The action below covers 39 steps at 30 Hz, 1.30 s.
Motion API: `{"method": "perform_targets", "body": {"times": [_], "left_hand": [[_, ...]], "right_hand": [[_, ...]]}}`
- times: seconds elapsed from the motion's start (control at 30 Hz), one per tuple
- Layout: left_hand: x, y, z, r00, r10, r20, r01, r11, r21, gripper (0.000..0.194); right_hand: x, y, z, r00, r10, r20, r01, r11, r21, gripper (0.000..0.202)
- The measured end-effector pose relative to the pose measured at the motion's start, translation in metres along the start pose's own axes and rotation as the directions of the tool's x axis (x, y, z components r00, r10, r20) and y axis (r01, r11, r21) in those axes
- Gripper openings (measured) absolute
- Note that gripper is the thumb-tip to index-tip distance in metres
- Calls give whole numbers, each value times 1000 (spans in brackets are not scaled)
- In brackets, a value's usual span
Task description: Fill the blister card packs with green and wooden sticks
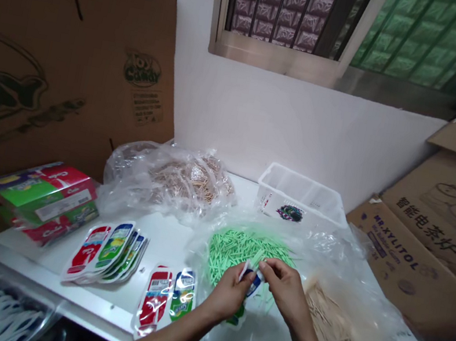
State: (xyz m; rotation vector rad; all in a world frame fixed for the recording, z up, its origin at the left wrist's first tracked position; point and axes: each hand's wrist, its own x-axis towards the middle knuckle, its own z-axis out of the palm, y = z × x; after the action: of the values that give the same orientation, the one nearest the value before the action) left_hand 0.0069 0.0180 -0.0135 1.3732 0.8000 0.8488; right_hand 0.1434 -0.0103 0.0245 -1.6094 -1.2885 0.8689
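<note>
Left hand [230,293] partly covers a blue-and-white packet [255,287]; its print is unreadable.

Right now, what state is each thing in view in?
Left hand, closed on small pack
Right hand, curled, hold unclear
Green sticks, loosely heaped
Brown sticks, inside clear bag
White bin, open-topped
Flat packs at left, overlapping
Wrapped boxes, stacked
Pale sticks, loose

Left: big brown carton [118,16], dark "Toy Candy" print. Up top: barred window [283,10], right pane green, set in white wall [240,102]. Translucent bin [271,200] near wall. Right: MR.XYLITOL carton [391,261], with Chinese-lettered carton [444,217] above, kettle-like drawing.
</note>
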Motion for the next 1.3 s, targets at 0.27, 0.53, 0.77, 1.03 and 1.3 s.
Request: {"method": "perform_targets", "body": {"times": [0.27,0.53,0.77,1.03,1.3], "left_hand": [[-2,0,3,998,-46,-43,44,998,-53,44],[1,4,0,998,-42,-55,37,996,-83,44],[-1,3,0,998,15,-60,-15,1000,-5,37],[-2,0,3,995,-22,-100,17,999,-45,38],[-3,-1,7,999,-2,-41,-1,996,-85,36]], "right_hand": [[1,7,3,998,-29,-55,25,997,-71,17],[-8,6,1,1000,15,2,-15,996,93,36],[-9,6,0,1000,19,-16,-17,997,79,36],[-10,12,1,996,-48,-73,41,995,-94,30],[-10,4,7,996,-20,-90,25,998,52,33]]}}
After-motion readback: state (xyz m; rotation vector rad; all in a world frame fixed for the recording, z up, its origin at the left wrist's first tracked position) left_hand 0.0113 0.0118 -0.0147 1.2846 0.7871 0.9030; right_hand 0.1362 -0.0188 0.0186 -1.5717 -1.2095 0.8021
